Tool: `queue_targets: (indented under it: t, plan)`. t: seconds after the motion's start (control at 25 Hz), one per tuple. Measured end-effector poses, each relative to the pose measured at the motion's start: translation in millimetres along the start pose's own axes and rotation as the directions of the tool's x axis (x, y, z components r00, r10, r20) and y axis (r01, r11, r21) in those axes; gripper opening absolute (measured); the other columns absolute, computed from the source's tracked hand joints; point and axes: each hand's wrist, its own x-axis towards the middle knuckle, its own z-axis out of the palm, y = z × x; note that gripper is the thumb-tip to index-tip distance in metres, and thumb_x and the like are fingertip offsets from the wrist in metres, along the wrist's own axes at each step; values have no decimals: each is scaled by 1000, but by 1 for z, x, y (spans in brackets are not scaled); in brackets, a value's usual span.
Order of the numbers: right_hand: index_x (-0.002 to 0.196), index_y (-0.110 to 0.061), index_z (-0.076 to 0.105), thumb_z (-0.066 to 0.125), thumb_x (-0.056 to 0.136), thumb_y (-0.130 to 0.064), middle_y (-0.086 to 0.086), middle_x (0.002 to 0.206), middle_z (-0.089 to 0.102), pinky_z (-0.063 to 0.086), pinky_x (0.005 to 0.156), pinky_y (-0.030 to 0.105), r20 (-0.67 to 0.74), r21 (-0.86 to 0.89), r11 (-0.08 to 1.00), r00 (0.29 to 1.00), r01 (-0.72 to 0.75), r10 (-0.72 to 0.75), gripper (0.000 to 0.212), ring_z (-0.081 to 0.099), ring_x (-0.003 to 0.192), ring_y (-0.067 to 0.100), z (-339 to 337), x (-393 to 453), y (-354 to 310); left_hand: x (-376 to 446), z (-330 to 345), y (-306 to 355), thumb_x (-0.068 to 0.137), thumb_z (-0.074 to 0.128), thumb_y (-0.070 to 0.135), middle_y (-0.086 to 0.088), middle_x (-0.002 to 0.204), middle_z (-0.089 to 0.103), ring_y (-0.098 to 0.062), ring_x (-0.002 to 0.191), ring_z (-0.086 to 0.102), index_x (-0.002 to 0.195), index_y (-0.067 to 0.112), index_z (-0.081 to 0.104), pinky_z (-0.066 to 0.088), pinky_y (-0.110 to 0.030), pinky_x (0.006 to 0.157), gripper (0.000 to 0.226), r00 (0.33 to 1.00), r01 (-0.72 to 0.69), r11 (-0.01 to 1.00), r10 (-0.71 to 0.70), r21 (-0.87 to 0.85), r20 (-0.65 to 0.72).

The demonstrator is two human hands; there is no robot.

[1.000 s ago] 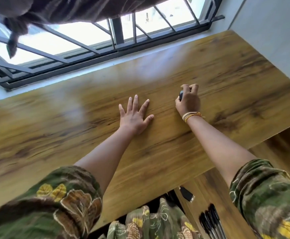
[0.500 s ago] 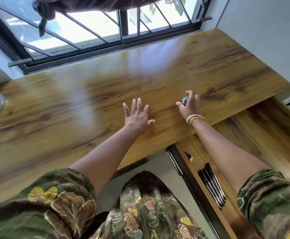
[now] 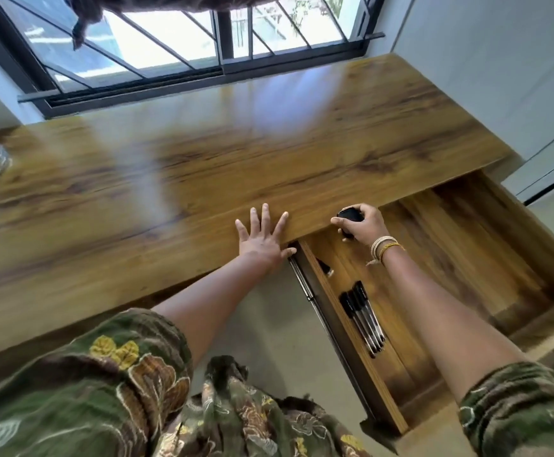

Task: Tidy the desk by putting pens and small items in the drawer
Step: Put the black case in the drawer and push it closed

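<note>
The right hand (image 3: 363, 225) clamped its grip around a small, rigid, light-looking black rounded object (image 3: 349, 215) above the open wooden drawer (image 3: 466, 258), at three o'clock from the flat, open left hand (image 3: 262, 240).

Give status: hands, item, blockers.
Left hand flat on desk. Right hand grips black item above open drawer. Nothing blocking.

1. Lying bunched side by side along the left wall of the drawer (image 3: 473, 258): black-capped pens (image 3: 364, 319).
2. Being held just above the drawer's far end, at the desk (image 3: 203, 166) edge: small black item (image 3: 349, 215).
3. Standing pulled open at the right: wooden drawer.
</note>
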Motion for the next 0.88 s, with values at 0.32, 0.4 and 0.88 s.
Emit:
queue_targets:
  t: [0.32,0.4,0.88]
  plan:
    - [114,-7,63,73,79,-15,14,112,68,51,90,38,160,-385,923,983,-22,90,37,63,103,30,-31,-6,58,-15,10,41,80,33,81,-10,149,-44,-42,138,-35,141,38,-34,-7,-75,104,100,985,163,987,-162,-6,60]
    - [114,-9,65,77,76,-18,11,111,68,49,85,30,98,-372,927,991,-52,95,41,63,104,29,-29,-4,61,-15,12,44,76,38,83,-9,148,-46,-43,136,-38,140,39,-36,-8,-76,104,107,982,176,984,-175,-18,78]
    - [132,-11,56,72,83,-19,12,132,59,43,96,29,171,-358,931,974,-76,145,53,55,121,30,3,42,75,-8,16,47,70,51,81,-9,148,-44,-44,134,-39,137,38,-41,-7,-78,102,121,972,206,978,-208,32,105]
